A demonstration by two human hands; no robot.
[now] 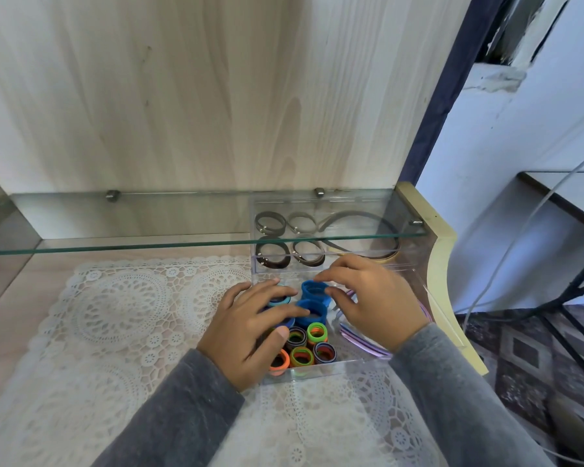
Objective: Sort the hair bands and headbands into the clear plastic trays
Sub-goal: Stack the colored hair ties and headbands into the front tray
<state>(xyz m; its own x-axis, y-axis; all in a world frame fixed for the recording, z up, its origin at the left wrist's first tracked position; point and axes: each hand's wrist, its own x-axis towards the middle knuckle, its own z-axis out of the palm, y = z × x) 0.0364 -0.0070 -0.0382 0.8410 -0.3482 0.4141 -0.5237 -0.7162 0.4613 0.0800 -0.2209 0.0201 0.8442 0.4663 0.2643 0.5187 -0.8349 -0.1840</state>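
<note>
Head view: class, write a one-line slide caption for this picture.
Left hand rests on and right hand pinches blue hair bands in a clear plastic tray on a lace mat.

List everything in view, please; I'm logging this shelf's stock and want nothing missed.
near clear tray: one, clear, in front.
far clear tray: one, clear, under the glass shelf.
blue hair band rolls: at least two, blue, near tray.
small rolls: five visible, orange, green, dark, near tray's front.
purple headbands: several, purple, near tray's right.
dark hair bands: at least two, dark, far tray.
headband: count unclear, dark and beige, far tray's right.
lace mat: one, white, under the hands.
left hand: one, over blue rolls, grip unclear.
right hand: one, pinching the farther blue roll.
</note>
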